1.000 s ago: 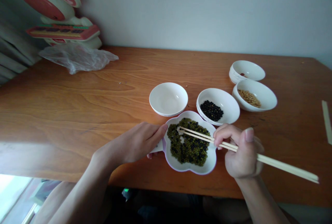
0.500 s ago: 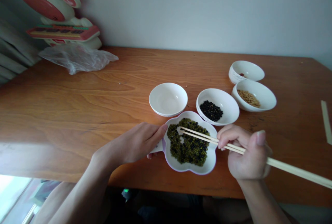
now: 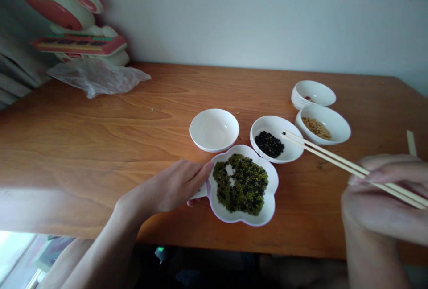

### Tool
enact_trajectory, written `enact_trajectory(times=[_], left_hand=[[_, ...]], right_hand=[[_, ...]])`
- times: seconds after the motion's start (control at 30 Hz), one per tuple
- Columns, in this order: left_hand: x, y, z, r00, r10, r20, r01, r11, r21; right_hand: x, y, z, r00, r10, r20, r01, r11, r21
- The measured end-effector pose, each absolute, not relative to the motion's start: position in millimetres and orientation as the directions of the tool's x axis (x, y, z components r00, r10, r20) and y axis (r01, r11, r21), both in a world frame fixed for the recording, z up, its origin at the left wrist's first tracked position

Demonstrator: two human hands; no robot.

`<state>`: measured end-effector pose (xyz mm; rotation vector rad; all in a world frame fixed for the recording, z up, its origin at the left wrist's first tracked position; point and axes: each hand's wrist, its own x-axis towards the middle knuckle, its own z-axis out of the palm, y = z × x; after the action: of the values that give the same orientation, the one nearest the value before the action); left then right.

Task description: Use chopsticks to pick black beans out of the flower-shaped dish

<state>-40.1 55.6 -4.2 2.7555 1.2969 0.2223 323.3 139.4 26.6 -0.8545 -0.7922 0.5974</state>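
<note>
My left hand [image 3: 180, 182] is closed around the short handle of a flower-shaped white dish [image 3: 271, 200] with a lilac rim. Green beans mixed with black beans [image 3: 245, 191] cover its bottom, with a few bare spots at the upper left. In my right hand [image 3: 384, 191], blurred by motion, is a pair of pale wooden chopsticks [image 3: 334, 157]. Their tips are over a white bowl [image 3: 296, 150] that holds a pile of black beans [image 3: 269, 144]. One dark bean [image 3: 284, 133] shows at the tips.
A white bowl [image 3: 214, 129] with nothing visible inside stands behind the dish. Farther right are a bowl of tan beans [image 3: 316, 127] and a bowl with a few reddish bits [image 3: 314, 92]. A plastic bag [image 3: 100, 79] lies before a toy keyboard [image 3: 82, 44]; a pale strip [image 3: 411, 142] lies far right.
My right hand has moved right, carrying the chopstick tips from the flower-shaped dish to the black-bean bowl, with a dark bean at the tips. My left hand stays on the handle.
</note>
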Motion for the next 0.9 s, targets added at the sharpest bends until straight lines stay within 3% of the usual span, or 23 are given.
enact_trajectory(times=[0.07, 0.1, 0.17, 0.53, 0.73, 0.9], left_hand=[[-41, 55, -5, 0.628, 0.772, 0.098, 0.764, -0.636, 0.113], [-41, 56, -5, 0.623, 0.777, 0.088, 0.765, -0.629, 0.136], [-41, 57, -3, 0.613, 0.787, 0.075, 0.766, -0.614, 0.190], [-43, 59, -6, 0.608, 0.791, 0.059, 0.761, -0.603, 0.239], [-38, 62, 2, 0.580, 0.814, -0.004, 0.771, -0.548, 0.324], [-33, 65, 10, 0.571, 0.821, 0.007, 0.784, -0.548, 0.291]], right_hand=[[324, 146, 28, 0.411, 0.706, 0.577, 0.242, 0.525, -0.816], [325, 150, 29, 0.331, 0.713, 0.618, 0.360, 0.510, -0.781], [328, 154, 31, 0.283, 0.728, 0.624, 0.442, 0.479, -0.759], [328, 140, 60, 0.412, 0.721, 0.558, 0.302, 0.469, -0.830], [333, 143, 67, 0.312, 0.783, 0.538, 0.128, 0.527, -0.841], [323, 142, 70, 0.135, 0.857, 0.497, 0.014, 0.500, -0.866]])
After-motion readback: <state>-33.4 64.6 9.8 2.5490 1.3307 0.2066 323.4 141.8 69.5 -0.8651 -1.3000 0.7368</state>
